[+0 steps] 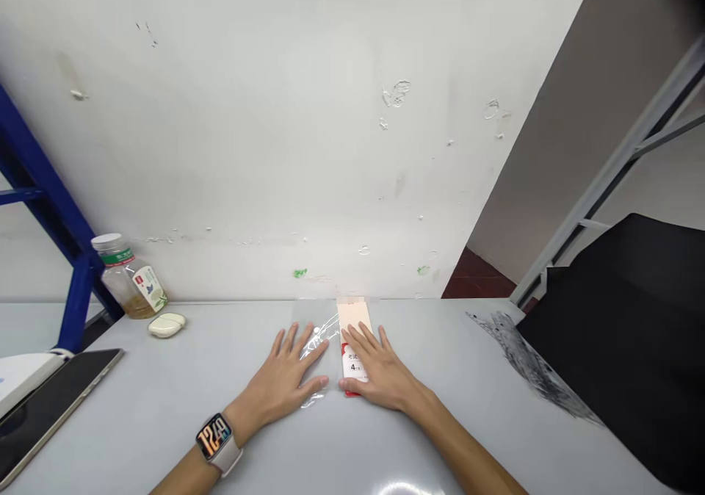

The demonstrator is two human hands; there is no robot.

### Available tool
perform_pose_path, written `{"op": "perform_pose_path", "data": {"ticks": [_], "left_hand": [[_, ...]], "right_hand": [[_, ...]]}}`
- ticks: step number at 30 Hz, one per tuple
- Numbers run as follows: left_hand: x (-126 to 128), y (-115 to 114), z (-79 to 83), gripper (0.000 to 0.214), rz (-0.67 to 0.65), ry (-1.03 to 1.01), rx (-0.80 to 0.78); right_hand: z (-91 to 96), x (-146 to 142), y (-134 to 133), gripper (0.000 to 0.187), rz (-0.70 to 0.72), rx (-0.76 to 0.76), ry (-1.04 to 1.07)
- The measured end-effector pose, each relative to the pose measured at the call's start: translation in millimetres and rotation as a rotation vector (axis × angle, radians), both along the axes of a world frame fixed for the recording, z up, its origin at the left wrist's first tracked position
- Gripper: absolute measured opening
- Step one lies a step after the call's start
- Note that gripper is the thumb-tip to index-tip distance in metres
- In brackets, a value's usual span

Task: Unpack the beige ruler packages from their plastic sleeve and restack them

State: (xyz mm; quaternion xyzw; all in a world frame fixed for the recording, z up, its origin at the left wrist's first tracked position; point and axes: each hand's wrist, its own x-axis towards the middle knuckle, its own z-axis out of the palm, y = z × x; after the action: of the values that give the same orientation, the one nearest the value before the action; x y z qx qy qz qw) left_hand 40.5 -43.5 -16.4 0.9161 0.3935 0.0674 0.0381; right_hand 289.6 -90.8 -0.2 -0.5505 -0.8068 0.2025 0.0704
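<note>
My left hand (pixel 286 374) lies flat with its fingers spread on a clear plastic bag (pixel 319 319) on the tabletop. A smartwatch (pixel 214 438) is strapped to that wrist. To its right, my right hand (pixel 380 370) rests flat over a narrow paper packet (pixel 352 313), cream at the top and red and white below, with a printed "4". Part of the packet is hidden under the fingers. Neither hand grips anything.
A grey-white table (pixel 440 421) meets a scuffed wall. At the left stand a capped plastic jar (pixel 135 282), a small cream case (pixel 166 324) and a dark tablet (pixel 55 407). Black fabric (pixel 622 333) covers the right side, beside a dark scribbled patch (pixel 529 355).
</note>
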Motion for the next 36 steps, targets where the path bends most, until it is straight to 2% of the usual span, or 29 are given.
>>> {"op": "perform_pose_path", "data": {"ticks": [6,17,22,27,31,36], "left_hand": [[-1,1,-2.2,0.063,-0.034,-0.027,0.065],[-2,2,-4.4,0.063,-0.032,-0.011,0.067],[0,1,-0.7,0.067,-0.036,-0.012,0.019],[1,1,1.1,0.075,0.027,-0.098,-0.033],[1,2,4.3,0.057,0.093,-0.195,0.012],[2,3,10.4,0.038,0.117,-0.257,0.102]], "right_hand": [[-1.3,0,1,0.078,-0.002,0.003,0.028],[0.5,-1,0,0.079,-0.009,-0.015,0.030],[-0.1,-1,0,0.077,-0.008,-0.018,0.041],[2.9,1,0,0.073,-0.014,-0.049,0.112],[10.5,11,-1,0.075,-0.079,-0.109,0.216],[17.9,29,-1,0.087,-0.184,-0.198,0.164]]}}
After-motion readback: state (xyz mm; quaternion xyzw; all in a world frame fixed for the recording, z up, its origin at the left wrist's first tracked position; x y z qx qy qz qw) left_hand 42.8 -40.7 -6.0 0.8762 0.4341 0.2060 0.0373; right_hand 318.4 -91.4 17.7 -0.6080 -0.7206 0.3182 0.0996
